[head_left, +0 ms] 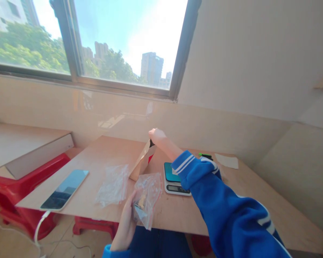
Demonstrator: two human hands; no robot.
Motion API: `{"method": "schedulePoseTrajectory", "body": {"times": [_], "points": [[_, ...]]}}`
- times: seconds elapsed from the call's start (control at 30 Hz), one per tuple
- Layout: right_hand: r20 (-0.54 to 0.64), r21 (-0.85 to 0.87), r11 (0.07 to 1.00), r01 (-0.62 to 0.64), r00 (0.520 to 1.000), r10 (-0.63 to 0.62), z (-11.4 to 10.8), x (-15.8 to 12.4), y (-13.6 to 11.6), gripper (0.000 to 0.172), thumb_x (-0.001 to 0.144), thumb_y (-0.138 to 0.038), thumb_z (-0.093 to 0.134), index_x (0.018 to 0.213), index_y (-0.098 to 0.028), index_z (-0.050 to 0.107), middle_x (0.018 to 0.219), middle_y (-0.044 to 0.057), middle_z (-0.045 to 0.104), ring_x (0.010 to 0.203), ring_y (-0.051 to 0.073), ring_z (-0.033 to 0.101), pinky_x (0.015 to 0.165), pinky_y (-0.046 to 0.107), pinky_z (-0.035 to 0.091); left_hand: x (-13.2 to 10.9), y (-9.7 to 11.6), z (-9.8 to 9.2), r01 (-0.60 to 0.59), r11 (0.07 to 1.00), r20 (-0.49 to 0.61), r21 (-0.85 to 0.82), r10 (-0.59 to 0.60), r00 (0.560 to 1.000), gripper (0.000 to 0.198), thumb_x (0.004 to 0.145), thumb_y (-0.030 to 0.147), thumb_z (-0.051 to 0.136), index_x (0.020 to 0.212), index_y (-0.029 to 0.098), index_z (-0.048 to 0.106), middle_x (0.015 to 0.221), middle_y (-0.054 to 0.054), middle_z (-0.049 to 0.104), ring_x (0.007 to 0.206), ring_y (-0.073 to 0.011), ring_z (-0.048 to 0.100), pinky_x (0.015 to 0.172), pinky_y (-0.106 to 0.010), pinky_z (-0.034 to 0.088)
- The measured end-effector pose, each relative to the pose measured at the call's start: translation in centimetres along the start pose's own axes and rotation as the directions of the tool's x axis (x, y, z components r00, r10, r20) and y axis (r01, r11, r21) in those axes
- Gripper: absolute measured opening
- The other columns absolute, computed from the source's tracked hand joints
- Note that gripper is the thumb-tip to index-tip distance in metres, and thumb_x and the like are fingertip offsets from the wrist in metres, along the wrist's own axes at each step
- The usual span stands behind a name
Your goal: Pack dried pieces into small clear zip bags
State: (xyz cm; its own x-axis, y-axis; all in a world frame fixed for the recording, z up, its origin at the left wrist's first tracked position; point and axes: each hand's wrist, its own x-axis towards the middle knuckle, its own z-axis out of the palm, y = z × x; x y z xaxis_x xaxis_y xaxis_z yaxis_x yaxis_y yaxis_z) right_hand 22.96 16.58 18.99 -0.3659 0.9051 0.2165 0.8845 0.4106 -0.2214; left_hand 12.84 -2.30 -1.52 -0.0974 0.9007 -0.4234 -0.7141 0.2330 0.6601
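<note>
My left hand (127, 220) is closed around a clear zip bag (152, 191) with a red seal line. Small dark and tan pieces lie inside that bag, too unclear to name. Above the table, my right hand (156, 134) is closed at the upper end of a brown paper bag (140, 161), which stands tilted and has a red patch on its side. Something dark shows just under the fingers. More clear zip bags (113, 186) lie flat to the left. Beside my right forearm sits a kitchen scale (172, 172) with a blue-green top, partly covered by the blue sleeve.
A phone (66, 188) with a white cable (39, 229) lies at the table's left edge. Behind the right arm are a green-and-black tool (204, 156) and a pale sheet (226, 161). Red stools (94, 225) stand below the wooden table (102, 150). A wall and window rise behind.
</note>
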Motion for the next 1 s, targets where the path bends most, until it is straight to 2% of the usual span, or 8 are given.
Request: {"method": "schedulePoseTrajectory", "body": {"times": [0.1, 0.23, 0.3, 0.4, 0.53, 0.77, 0.93, 1.0], "points": [[0.012, -0.03, 0.999, -0.019, 1.0, 0.019, 0.6, 0.0, -0.3, 0.027, 0.093, -0.033, 0.057, 0.115, -0.017, 0.06, 0.118, 0.01, 0.061, 0.1, 0.019, 0.062, 0.086, 0.038, 0.053, -0.5, 0.3, 0.3, 0.012, 1.0, 0.013, -0.015, -0.012, 1.0, 0.021, 0.08, 0.024, 0.065, 0.098, 0.015, 0.072, 0.085, -0.003, 0.075, 0.065, -0.0132, 0.068, 0.066, -0.023, 0.054], [0.036, -0.054, 0.998, 0.018, 0.999, -0.016, 0.1, 0.3, -0.4, 0.004, 0.078, -0.014, 0.071, 0.081, -0.012, 0.069, 0.089, 0.012, 0.07, 0.088, 0.022, 0.065, 0.078, 0.031, 0.05, -0.4, 0.2, 0.3, 0.04, 0.999, 0.017, -0.028, -0.04, 0.999, 0.021, 0.081, 0.024, 0.063, 0.099, 0.014, 0.071, 0.084, -0.004, 0.075, 0.063, -0.013, 0.068, 0.065, -0.023, 0.054], [0.033, -0.05, 0.998, 0.05, 0.998, -0.049, -0.3, 0.2, -0.1, 0.008, 0.07, -0.006, 0.072, 0.071, -0.013, 0.069, 0.081, 0.012, 0.071, 0.083, 0.025, 0.066, 0.073, 0.029, 0.048, -0.2, 0.1, 0.1, 0.044, 0.999, 0.027, -0.02, -0.043, 0.999, 0.023, 0.081, 0.024, 0.063, 0.099, 0.013, 0.071, 0.08, -0.004, 0.074, 0.062, -0.0138, 0.067, 0.063, -0.024, 0.055], [0.001, -0.033, 0.995, 0.09, 0.996, -0.09, -0.9, -0.4, 0.6, 0.02, 0.068, -0.011, 0.072, 0.087, -0.016, 0.07, 0.092, 0.01, 0.073, 0.084, 0.024, 0.067, 0.071, 0.028, 0.047, 0.1, -0.3, -0.6, -0.006, 1.0, 0.059, 0.0, 0.006, 0.998, 0.026, 0.076, 0.03, 0.068, 0.098, 0.015, 0.072, 0.086, -0.005, 0.075, 0.072, -0.0174, 0.07, 0.068, -0.026, 0.056], [-0.024, 0.116, 0.973, 0.197, 0.98, -0.196, -1.2, -1.1, 2.2, 0.046, 0.066, -0.012, 0.071, 0.111, -0.02, 0.065, 0.103, 0.005, 0.072, 0.089, 0.019, 0.066, 0.075, 0.026, 0.048, -0.2, -0.6, -1.6, -0.213, 0.977, 0.186, 0.001, 0.209, 0.96, 0.046, 0.059, 0.049, 0.081, 0.094, 0.02, 0.073, 0.11, -0.009, 0.072, 0.104, -0.0272, 0.065, 0.086, -0.033, 0.054], [-0.032, 0.387, 0.885, 0.258, 0.963, -0.267, -1.8, -2.2, 3.3, 0.042, 0.068, -0.003, 0.06, 0.108, -0.014, 0.066, 0.104, 0.007, 0.071, 0.087, 0.016, 0.065, 0.078, 0.027, 0.05, -1.5, -0.1, -1.3, -0.314, 0.944, 0.223, 0.098, 0.287, 0.932, 0.063, 0.051, 0.066, 0.077, 0.096, 0.021, 0.073, 0.114, -0.013, 0.07, 0.116, -0.0348, 0.057, 0.095, -0.041, 0.049], [-0.301, 0.458, 0.836, 0.302, 0.938, -0.174, -2.3, -6.5, 2.9, 0.038, 0.076, -0.003, 0.046, 0.101, -0.02, 0.069, 0.11, 0.005, 0.069, 0.102, 0.017, 0.062, 0.095, 0.033, 0.045, -1.5, 0.5, -0.9, -0.448, 0.83, 0.176, 0.331, 0.413, 0.894, 0.05, 0.062, 0.059, 0.075, 0.091, 0.018, 0.073, 0.113, -0.016, 0.069, 0.116, -0.0332, 0.056, 0.105, -0.039, 0.039], [-0.369, 0.534, 0.795, 0.287, 0.925, -0.087, -1.6, -9.1, 3.1, 0.032, 0.081, -0.008, 0.045, 0.097, -0.021, 0.07, 0.108, 0.004, 0.069, 0.102, 0.017, 0.062, 0.095, 0.034, 0.044, -1.4, 0.6, -1.0, -0.407, 0.853, 0.131, 0.326, 0.386, 0.913, 0.048, 0.062, 0.058, 0.075, 0.089, 0.018, 0.071, 0.106, -0.014, 0.07, 0.11, -0.0311, 0.059, 0.102, -0.038, 0.041]]}}
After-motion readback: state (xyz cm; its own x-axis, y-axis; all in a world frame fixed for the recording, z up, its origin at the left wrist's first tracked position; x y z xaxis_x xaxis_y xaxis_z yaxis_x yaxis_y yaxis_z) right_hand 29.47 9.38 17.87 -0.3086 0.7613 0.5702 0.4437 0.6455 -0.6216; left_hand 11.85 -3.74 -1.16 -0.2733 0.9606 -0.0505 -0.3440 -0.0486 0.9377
